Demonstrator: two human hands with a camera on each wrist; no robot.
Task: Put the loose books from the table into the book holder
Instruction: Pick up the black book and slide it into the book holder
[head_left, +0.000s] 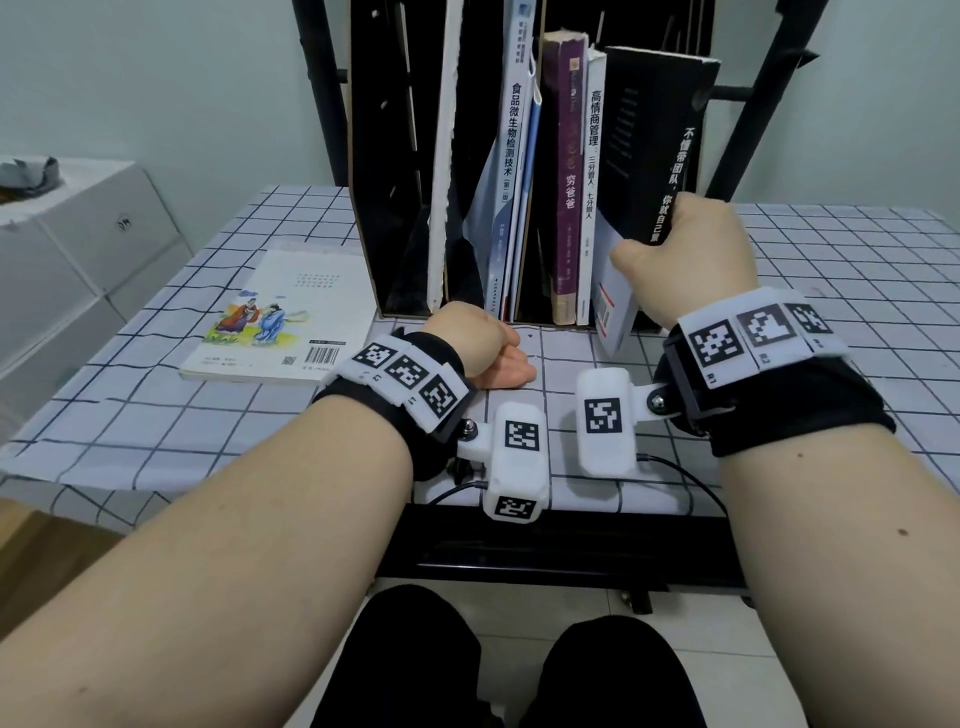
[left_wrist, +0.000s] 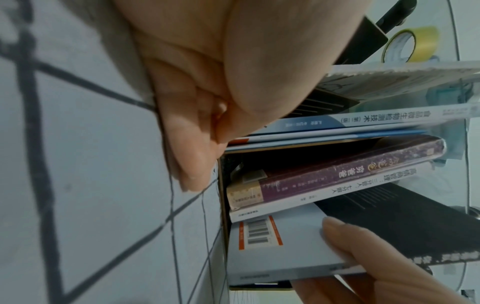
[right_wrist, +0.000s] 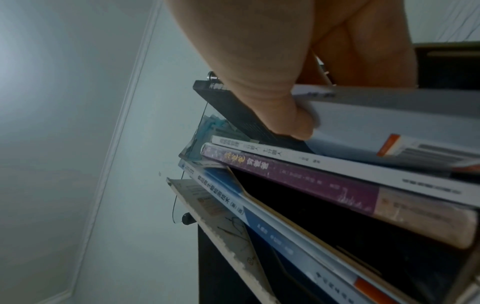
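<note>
The right hand (head_left: 696, 260) has its fingers (right_wrist: 291, 115) and thumb curled around a black-and-white book (head_left: 649, 156), tilted at the right end of the book holder (head_left: 363, 156) beside upright books. The left hand (head_left: 483, 353) rests loosely curled on the tabletop (head_left: 156, 415), holding nothing. A white illustrated book (head_left: 280, 317) lies flat near the tabletop's left edge.

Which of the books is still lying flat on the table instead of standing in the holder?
The white book with the cartoon figures, lying flat on the checked tablecloth left of the book holder. The others stand upright.
</note>
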